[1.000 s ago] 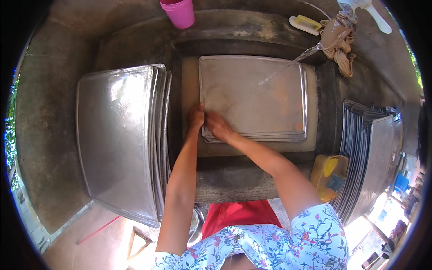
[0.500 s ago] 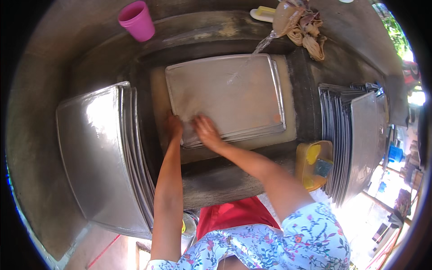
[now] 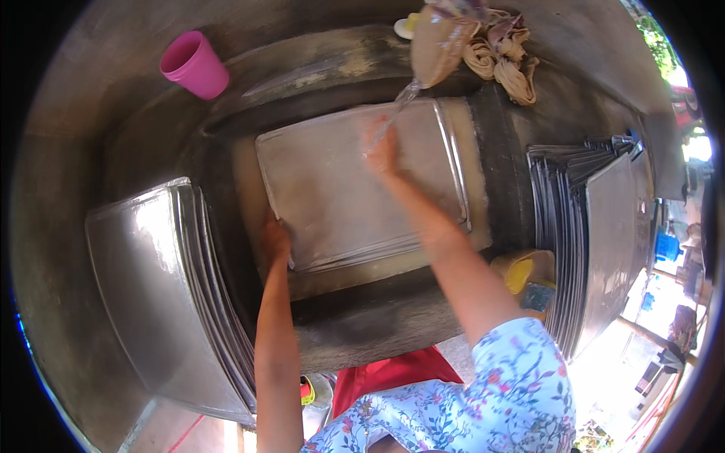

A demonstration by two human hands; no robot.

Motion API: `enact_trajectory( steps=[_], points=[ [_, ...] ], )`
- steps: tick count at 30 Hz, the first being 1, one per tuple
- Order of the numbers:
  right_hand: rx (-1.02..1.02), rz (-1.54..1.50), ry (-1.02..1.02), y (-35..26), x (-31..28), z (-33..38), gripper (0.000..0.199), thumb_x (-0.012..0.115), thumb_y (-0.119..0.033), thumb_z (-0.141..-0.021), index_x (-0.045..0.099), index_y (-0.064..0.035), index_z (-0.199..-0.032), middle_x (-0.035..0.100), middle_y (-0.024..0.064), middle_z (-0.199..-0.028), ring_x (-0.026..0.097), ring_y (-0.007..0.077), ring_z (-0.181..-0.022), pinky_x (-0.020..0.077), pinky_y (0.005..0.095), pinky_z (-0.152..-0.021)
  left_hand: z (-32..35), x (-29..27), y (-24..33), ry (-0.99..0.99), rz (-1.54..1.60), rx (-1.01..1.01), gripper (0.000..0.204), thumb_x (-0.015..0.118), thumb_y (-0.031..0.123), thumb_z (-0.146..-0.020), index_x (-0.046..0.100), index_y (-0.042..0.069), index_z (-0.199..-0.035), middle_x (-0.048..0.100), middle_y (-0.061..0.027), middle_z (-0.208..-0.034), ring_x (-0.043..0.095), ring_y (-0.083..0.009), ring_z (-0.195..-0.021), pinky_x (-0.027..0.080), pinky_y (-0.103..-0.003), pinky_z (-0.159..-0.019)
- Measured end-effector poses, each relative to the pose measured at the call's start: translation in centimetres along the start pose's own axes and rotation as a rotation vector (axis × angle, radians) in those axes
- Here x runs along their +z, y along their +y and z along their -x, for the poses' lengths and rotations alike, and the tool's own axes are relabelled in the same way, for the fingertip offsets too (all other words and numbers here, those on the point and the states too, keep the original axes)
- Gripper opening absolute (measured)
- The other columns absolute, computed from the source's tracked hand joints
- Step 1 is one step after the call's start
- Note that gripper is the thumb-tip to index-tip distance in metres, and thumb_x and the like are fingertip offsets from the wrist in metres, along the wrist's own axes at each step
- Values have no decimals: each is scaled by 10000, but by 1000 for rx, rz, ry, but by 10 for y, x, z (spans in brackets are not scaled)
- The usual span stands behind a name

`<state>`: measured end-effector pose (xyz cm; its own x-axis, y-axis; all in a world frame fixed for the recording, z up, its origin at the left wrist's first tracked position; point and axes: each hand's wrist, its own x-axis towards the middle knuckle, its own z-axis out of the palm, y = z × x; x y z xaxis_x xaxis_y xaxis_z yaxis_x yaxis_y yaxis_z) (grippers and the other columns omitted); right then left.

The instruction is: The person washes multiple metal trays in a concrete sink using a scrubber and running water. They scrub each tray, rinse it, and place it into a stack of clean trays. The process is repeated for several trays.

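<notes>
A stack of flat metal trays (image 3: 332, 204) lies in a water-filled basin (image 3: 474, 162). My left hand (image 3: 275, 238) grips the top tray's left edge near its lower corner, the fingers partly hidden beside the rim. Blurred by motion, my right hand (image 3: 382, 148) is on the upper middle of the tray's wet face, holding nothing, its fingers stretched out. Water (image 3: 402, 100) runs down onto it from a bulging, translucent bag-like spout (image 3: 440, 47) above.
More metal trays stand upright at left (image 3: 143, 279) and right (image 3: 608, 234). A pink cup (image 3: 198, 66) sits on the far ledge, and twisted cloths (image 3: 513, 72) lie at far right. By the right trays is a yellowish container (image 3: 542, 266) with a yellow sponge (image 3: 519, 275).
My right hand has swept from the tray's lower left up to the water stream. My left hand stays on the left edge. The whole view has shifted slightly.
</notes>
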<state>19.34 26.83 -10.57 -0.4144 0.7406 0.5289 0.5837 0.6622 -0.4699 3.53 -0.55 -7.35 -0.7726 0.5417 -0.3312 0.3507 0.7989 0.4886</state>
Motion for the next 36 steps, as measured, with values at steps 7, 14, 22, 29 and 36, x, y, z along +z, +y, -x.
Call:
enact_trajectory(
  steps=[7,14,22,29,36],
  points=[
    [133,297,-394,9,-31,-36,239,523,-101,-779,565,-71,-1012,561,101,-1007,536,282,-928,439,440,-824,-1,-7,1,-24,-36,-14,354,515,139,-882,457,107,-1230,617,-211,-1013,576,-411,-966,442,-495,-796],
    [88,800,-592,86,-173,81,126,456,-154,-852,532,-65,-900,522,111,-990,590,297,-741,527,361,-594,-1,-8,10,-12,-79,-87,267,512,189,-891,473,77,-1130,622,-218,-976,581,-431,-938,445,-512,-779],
    [573,361,-756,-50,-147,133,207,397,-219,-912,479,-55,-1009,527,195,-1075,637,360,-768,524,468,-632,-7,-7,5,-54,-83,-89,256,531,187,-881,487,77,-1108,625,-219,-983,582,-416,-956,445,-500,-792],
    [655,610,-614,21,-189,97,162,382,-129,-907,453,-51,-1030,509,169,-1038,626,363,-816,527,444,-708,-6,-3,-3,-14,-14,-16,241,563,170,-855,519,88,-1077,627,-208,-977,586,-403,-946,442,-489,-785],
    [305,688,-432,37,-155,59,71,466,-124,-866,488,-73,-909,497,126,-952,584,315,-879,510,415,-699,-4,-4,-4,39,37,64,231,561,162,-852,524,74,-1063,625,-204,-969,583,-404,-940,434,-487,-778]
  ],
)
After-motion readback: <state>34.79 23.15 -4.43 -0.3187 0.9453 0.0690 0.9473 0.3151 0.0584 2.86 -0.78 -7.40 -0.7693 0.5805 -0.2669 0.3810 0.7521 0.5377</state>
